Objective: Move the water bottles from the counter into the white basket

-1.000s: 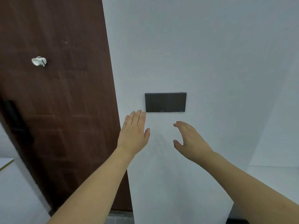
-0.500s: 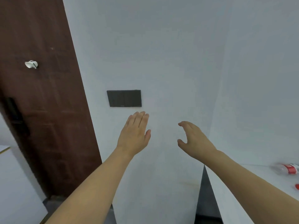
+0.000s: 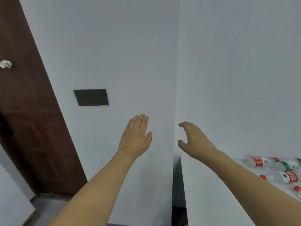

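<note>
While both bare forearms reach forward from the bottom of the view, neither hand holds anything. Nearest on the right, a white counter (image 3: 211,193) runs away from the viewer; its left edge drops straight down to a dark gap beside the wall. Lying on their sides at the counter's far right are the water bottles (image 3: 276,168): at least four can be counted, clear plastic with red or green labels, some cut off by the frame edge. The right hand (image 3: 193,139) hovers above the counter's far left corner, fingers loosely curved, well apart from the bottles. The left hand (image 3: 135,137) is flat, fingers straight and together, raised before a plain white wall (image 3: 114,46). Farther off, one dark rectangular panel (image 3: 91,97) sits on that wall, and one brown door (image 3: 29,111) stands at left.
</note>
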Demonstrator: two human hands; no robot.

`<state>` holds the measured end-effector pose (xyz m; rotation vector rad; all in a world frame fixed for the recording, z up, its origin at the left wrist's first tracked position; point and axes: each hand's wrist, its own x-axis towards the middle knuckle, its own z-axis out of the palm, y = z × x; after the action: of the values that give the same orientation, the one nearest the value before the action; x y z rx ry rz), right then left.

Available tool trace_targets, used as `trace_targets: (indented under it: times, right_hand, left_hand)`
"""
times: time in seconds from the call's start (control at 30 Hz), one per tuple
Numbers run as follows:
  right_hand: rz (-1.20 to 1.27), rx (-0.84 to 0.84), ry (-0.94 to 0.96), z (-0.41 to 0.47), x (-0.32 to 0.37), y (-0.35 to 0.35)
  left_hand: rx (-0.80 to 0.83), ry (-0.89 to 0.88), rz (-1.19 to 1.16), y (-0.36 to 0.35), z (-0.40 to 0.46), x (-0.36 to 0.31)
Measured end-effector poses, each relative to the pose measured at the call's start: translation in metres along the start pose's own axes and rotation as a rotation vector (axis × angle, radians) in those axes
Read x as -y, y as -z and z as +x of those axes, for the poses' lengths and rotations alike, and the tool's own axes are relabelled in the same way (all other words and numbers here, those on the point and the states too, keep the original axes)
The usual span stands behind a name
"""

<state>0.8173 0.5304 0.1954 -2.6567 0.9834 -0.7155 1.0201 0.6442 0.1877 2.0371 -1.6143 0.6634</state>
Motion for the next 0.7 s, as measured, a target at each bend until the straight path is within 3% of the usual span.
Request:
trace_targets:
  times: [0.23, 0.4, 0.7]
  right_hand:
    - [0.003, 0.000, 0.028, -0.046, -0.100, 0.054]
    - [0.002, 0.023, 0.013, -0.076, -0.174, 0.094]
    - [0.019, 0.029, 0.002, -0.103, -0.257, 0.127]
  left_hand:
    - [-0.041, 0.051, 0.017, -0.015, 0.009, -0.114]
    - [0.021, 0.094, -0.007, -0.033, 0.006, -0.191]
    - [0.071, 0.091, -0.040, -0.073, 0.028, -0.283]
